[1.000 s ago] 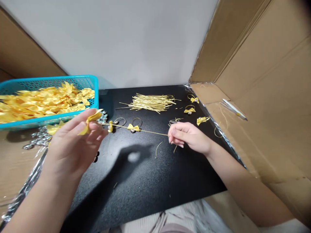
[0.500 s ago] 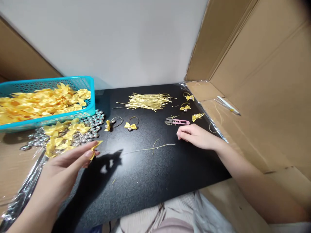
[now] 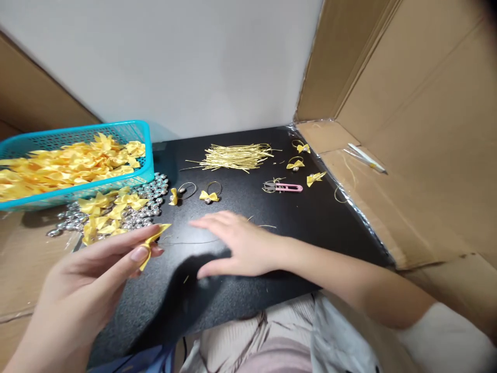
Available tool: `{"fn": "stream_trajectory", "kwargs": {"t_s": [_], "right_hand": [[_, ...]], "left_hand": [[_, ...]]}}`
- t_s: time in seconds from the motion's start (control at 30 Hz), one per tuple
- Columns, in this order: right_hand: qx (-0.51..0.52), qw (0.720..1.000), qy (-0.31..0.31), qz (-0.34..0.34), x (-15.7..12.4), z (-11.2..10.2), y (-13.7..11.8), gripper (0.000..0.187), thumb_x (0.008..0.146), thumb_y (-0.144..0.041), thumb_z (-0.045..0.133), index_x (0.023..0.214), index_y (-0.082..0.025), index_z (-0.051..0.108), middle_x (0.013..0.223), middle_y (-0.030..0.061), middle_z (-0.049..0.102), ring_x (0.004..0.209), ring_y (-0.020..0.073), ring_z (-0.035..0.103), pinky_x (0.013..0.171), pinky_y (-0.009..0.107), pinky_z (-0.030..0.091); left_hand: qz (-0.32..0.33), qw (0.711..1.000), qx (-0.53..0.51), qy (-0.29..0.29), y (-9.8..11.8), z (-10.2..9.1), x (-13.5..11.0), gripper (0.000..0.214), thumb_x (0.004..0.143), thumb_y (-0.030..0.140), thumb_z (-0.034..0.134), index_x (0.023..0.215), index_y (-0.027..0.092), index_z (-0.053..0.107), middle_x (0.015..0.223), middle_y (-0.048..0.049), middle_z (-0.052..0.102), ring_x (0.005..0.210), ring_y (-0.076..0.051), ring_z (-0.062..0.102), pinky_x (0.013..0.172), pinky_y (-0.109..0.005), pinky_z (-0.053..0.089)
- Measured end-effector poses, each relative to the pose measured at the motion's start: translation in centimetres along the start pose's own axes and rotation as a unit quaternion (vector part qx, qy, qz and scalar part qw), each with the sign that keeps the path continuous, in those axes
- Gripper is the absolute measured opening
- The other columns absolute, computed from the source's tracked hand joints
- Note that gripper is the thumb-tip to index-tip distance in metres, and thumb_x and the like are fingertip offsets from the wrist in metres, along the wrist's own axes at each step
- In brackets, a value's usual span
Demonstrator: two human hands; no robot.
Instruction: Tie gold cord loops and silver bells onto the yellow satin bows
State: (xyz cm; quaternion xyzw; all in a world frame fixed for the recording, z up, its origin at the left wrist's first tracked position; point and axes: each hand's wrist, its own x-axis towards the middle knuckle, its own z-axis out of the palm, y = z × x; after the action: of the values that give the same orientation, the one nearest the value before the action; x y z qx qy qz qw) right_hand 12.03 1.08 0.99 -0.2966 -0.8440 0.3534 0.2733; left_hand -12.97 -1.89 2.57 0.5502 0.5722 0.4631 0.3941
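My left hand [image 3: 97, 282] pinches a small yellow ribbon bow [image 3: 153, 241] between thumb and fingers, low at the left over the black mat [image 3: 295, 243]. A thin gold cord [image 3: 194, 242] runs from the bow toward my right hand [image 3: 233, 246]. That hand lies flat on the mat with its fingers stretched out to the left, over the cord. Two finished bows with loops and bells [image 3: 209, 196] sit just beyond it.
A teal basket [image 3: 77, 191] full of yellow bows stands at the left, with loose bows and silver bells [image 3: 116, 212] in front. A bundle of gold cords [image 3: 236, 155] lies at the back, pink snips [image 3: 285, 187] and more bows to the right. Cardboard walls rise on the right.
My right hand let go of the cord's far end and slid left across the mat, flattening near the left hand. The left hand with the bow lowered toward me.
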Motion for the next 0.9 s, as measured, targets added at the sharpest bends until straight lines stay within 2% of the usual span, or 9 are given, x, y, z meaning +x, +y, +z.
{"fn": "stream_trajectory", "kwargs": {"t_s": [0.07, 0.13, 0.2, 0.27, 0.4, 0.5, 0.6, 0.77, 0.9], "right_hand": [[0.102, 0.993, -0.057, 0.009, 1.8, 1.4, -0.6, 0.042, 0.087, -0.037, 0.064, 0.122, -0.016, 0.053, 0.113, 0.0097, 0.066, 0.104, 0.0214, 0.060, 0.092, 0.034, 0.046], [0.190, 0.974, -0.117, 0.027, 2.1, 1.3, -0.6, 0.018, 0.096, -0.028, 0.047, 0.097, -0.015, 0.060, 0.082, 0.0030, 0.066, 0.074, 0.0139, 0.061, 0.075, 0.026, 0.047], [0.236, 0.967, -0.090, 0.030, 1.0, 0.0, 0.0, 0.025, 0.096, -0.023, 0.044, 0.077, -0.016, 0.057, 0.076, 0.0004, 0.060, 0.071, 0.0111, 0.056, 0.072, 0.024, 0.044], [0.246, 0.965, -0.063, 0.071, -1.2, -2.0, 0.9, 0.031, 0.097, -0.030, 0.043, 0.072, -0.016, 0.055, 0.071, -0.0004, 0.056, 0.067, 0.0107, 0.052, 0.068, 0.024, 0.042], [0.140, 0.976, -0.043, 0.161, -6.1, -6.0, 2.6, 0.036, 0.098, -0.038, 0.041, 0.074, -0.016, 0.057, 0.071, -0.0001, 0.057, 0.065, 0.0117, 0.050, 0.064, 0.024, 0.040], [0.012, 0.979, -0.024, 0.200, -8.6, -7.9, 3.1, 0.036, 0.098, -0.036, 0.041, 0.076, -0.016, 0.062, 0.072, 0.0015, 0.063, 0.068, 0.0140, 0.056, 0.067, 0.027, 0.041], [-0.035, 0.979, -0.012, 0.199, -9.6, -8.5, 3.3, 0.033, 0.098, -0.032, 0.041, 0.082, -0.017, 0.066, 0.081, 0.0038, 0.070, 0.076, 0.0163, 0.062, 0.073, 0.028, 0.044], [-0.105, 0.980, -0.036, 0.165, -9.4, -8.0, 3.9, 0.033, 0.099, -0.029, 0.040, 0.084, -0.017, 0.067, 0.086, 0.0052, 0.070, 0.080, 0.0175, 0.063, 0.076, 0.030, 0.045], [-0.151, 0.977, -0.053, 0.142, -8.6, -7.7, 3.9, 0.033, 0.099, -0.028, 0.040, 0.083, -0.017, 0.067, 0.082, 0.0049, 0.068, 0.078, 0.0171, 0.061, 0.073, 0.030, 0.044]], "left_hand": [[-0.004, 0.998, -0.051, 0.034, 1.4, 0.1, 0.2, 0.019, 0.066, 0.035, 0.083, 0.085, 0.035, 0.080, 0.072, 0.0022, 0.077, 0.060, -0.018, 0.067, 0.043, -0.022, 0.050], [-0.025, 0.994, -0.090, 0.057, 2.3, -0.1, 0.4, 0.020, 0.061, 0.034, 0.086, 0.081, 0.035, 0.080, 0.068, 0.0026, 0.075, 0.057, -0.014, 0.064, 0.043, -0.020, 0.050], [-0.041, 0.989, -0.117, 0.086, 2.2, -0.6, 0.6, 0.022, 0.060, 0.033, 0.087, 0.080, 0.034, 0.080, 0.071, 0.0037, 0.075, 0.058, -0.012, 0.063, 0.045, -0.017, 0.049], [-0.063, 0.986, -0.115, 0.101, 1.2, -1.0, 0.6, 0.023, 0.060, 0.034, 0.087, 0.082, 0.033, 0.080, 0.075, 0.0040, 0.076, 0.061, -0.011, 0.063, 0.049, -0.017, 0.050], [-0.089, 0.991, 0.089, 0.036, -1.9, -0.9, 0.0, 0.031, 0.065, 0.040, 0.082, 0.093, 0.028, 0.079, 0.096, -0.0027, 0.079, 0.084, -0.022, 0.069, 0.063, -0.026, 0.055], [-0.012, 0.973, 0.223, -0.051, -3.8, -0.1, -0.4, 0.035, 0.073, 0.046, 0.073, 0.100, 0.025, 0.077, 0.100, -0.0060, 0.078, 0.090, -0.026, 0.069, 0.075, -0.032, 0.054], [0.095, 0.943, 0.300, -0.107, -4.5, 0.5, -0.2, 0.033, 0.080, 0.043, 0.066, 0.107, 0.025, 0.074, 0.094, -0.0053, 0.076, 0.082, -0.023, 0.069, 0.072, -0.030, 0.052], [0.220, 0.893, 0.370, -0.129, -4.4, 0.5, 0.8, 0.030, 0.084, 0.035, 0.061, 0.110, 0.024, 0.071, 0.087, -0.0060, 0.074, 0.076, -0.024, 0.065, 0.071, -0.033, 0.048], [0.267, 0.860, 0.421, -0.109, -4.6, 0.5, 1.3, 0.028, 0.083, 0.032, 0.061, 0.109, 0.027, 0.072, 0.092, -0.0070, 0.075, 0.082, -0.028, 0.064, 0.075, -0.039, 0.047]]}}
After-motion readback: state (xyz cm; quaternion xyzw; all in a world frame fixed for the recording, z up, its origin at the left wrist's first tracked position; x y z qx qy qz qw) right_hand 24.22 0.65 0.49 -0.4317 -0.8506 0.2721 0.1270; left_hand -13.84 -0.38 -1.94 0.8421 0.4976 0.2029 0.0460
